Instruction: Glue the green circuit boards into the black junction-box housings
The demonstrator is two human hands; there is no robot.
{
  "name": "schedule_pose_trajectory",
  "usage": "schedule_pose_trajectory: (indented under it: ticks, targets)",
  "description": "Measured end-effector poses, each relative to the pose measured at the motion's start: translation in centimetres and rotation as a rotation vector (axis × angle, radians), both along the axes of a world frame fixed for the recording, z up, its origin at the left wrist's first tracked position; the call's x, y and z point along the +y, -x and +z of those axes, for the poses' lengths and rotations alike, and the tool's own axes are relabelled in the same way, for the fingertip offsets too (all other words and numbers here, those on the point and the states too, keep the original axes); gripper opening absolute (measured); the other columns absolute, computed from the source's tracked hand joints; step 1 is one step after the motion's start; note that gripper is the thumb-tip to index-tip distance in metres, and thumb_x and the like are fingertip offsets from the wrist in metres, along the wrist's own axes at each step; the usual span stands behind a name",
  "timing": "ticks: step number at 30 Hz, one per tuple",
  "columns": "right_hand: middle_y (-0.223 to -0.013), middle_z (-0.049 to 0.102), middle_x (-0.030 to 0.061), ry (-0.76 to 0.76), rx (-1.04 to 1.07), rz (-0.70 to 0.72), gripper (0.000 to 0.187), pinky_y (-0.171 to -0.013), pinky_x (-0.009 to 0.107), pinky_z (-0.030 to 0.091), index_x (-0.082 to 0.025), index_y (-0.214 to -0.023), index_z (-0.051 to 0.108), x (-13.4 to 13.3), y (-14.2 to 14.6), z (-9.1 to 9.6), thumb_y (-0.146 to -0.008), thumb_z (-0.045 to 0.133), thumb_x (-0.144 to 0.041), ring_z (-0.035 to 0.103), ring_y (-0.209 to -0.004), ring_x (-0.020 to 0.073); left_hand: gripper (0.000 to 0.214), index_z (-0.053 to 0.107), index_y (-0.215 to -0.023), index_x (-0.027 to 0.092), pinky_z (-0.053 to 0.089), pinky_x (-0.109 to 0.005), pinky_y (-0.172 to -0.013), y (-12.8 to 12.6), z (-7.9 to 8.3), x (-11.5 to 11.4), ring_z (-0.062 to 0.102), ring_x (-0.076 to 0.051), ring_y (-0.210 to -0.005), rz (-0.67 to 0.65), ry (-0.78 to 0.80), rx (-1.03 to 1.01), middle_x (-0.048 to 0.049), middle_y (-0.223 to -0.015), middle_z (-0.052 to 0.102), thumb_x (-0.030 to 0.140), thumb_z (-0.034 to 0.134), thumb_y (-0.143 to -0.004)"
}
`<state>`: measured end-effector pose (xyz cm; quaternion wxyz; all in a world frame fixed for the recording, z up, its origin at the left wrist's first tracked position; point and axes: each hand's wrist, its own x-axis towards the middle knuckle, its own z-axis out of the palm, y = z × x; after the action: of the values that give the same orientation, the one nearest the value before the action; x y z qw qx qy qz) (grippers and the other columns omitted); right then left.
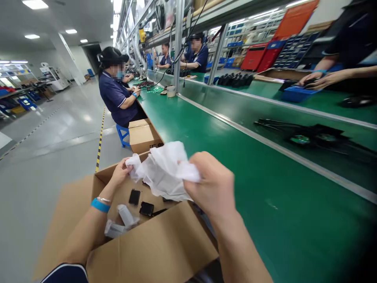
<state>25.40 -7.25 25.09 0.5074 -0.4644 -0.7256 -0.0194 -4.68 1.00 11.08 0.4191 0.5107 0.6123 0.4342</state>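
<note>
A crumpled white translucent plastic bag is stretched between my two hands, above an open cardboard box. My left hand pinches the bag's left end, just inside the box's far left rim. The right end is gripped in my right hand, whose fingers wrap round it. Inside the box lie a black rectangular part, a second black part and white wrapped pieces. The bag hides some of the box's contents; whether anything is inside the bag I cannot tell.
A green workbench runs along my right, with a metal rail and posts. Black cabled parts lie beyond the rail. Another closed box stands ahead beside a seated co-worker. Across the bench, a co-worker's hands reach into a blue bin.
</note>
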Motion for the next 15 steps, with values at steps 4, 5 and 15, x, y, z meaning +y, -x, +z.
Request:
schedule_pose_trajectory:
  ticks: [4,5,15]
  targets:
    - [-0.090,0.067,0.0090,0.593,-0.411,-0.037,0.031,-0.058,0.029,0.037,-0.020,-0.104,0.064,2.2,-1.0,0.2,-0.074,0.060,-0.015,0.062,-0.077,0.0237,0.057,0.047,-0.129,0.021,0.054,-0.042,-0.087,-6.8,3.3,-0.3,0.061,-0.029,-0.110,-0.139,-0.119,-0.356,-0.0106,-0.126,0.059,0.053,0.059,-0.083]
    - [-0.089,0.068,0.0093,0.649,-0.451,-0.012,0.030,-0.059,0.029,0.038,-0.020,-0.105,0.065,2.5,-1.6,0.5,-0.075,0.065,-0.025,0.063,-0.079,0.0261,0.057,0.052,-0.125,0.019,0.055,-0.042,-0.085,-9.0,4.0,-0.4,0.062,-0.030,-0.107,-0.189,-0.127,-0.434,-0.0112,-0.121,0.062,0.054,0.060,-0.081]
    - [-0.105,0.066,0.0089,0.568,-0.496,-0.318,0.043,-0.072,0.028,0.040,-0.018,-0.108,0.057,-4.2,-11.6,6.1,-0.080,0.064,-0.050,0.061,-0.097,0.0254,0.038,0.058,-0.111,0.021,0.055,-0.025,-0.070,-31.9,8.3,-3.0,0.067,-0.017,-0.084,-0.496,0.012,-0.933,-0.0028,-0.098,0.069,0.032,0.067,-0.076]
